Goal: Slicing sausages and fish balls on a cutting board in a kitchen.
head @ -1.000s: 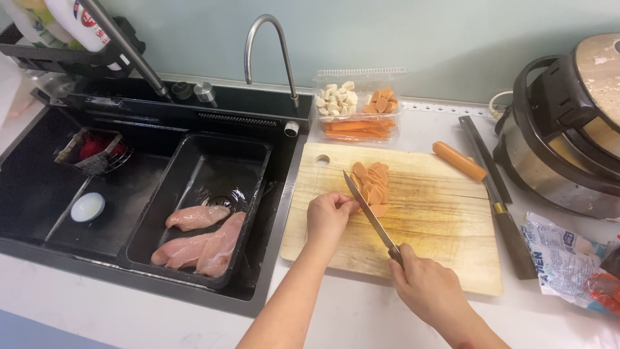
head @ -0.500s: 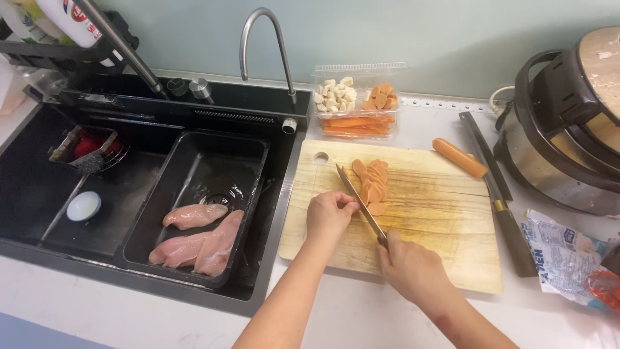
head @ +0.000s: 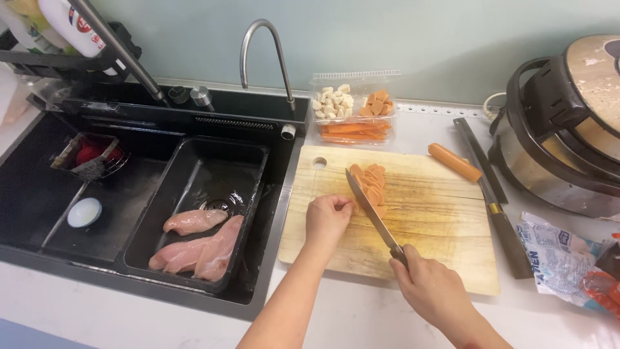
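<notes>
Two hands are at work over a wooden cutting board (head: 445, 239) lying on the white desk (head: 361, 317), just right of the black sink (head: 39, 194). Right hand (head: 431, 287) is closed around the handle of a kitchen knife (head: 373, 213) at the board's near edge; the blade runs diagonally up-left towards the board's middle. Left hand (head: 327, 218) is curled, fingertips down on the board, touching the near end of a pile of orange sausage slices (head: 371, 184) just left of the blade. Whether it pins an uncut piece cannot be told.

One whole sausage (head: 454, 162) lies at the board's far right corner. A second, long dark-handled knife (head: 494, 194) lies on the desk along the board's right edge. Beyond the board's far edge stands a clear plastic tray (head: 352, 110) of cut pale and orange pieces. A black basin (head: 252, 161) left of the board, inside the sink, holds raw chicken pieces (head: 197, 242). A cooker (head: 568, 129) stands well right of the board, a printed plastic packet (head: 555, 258) below it.
</notes>
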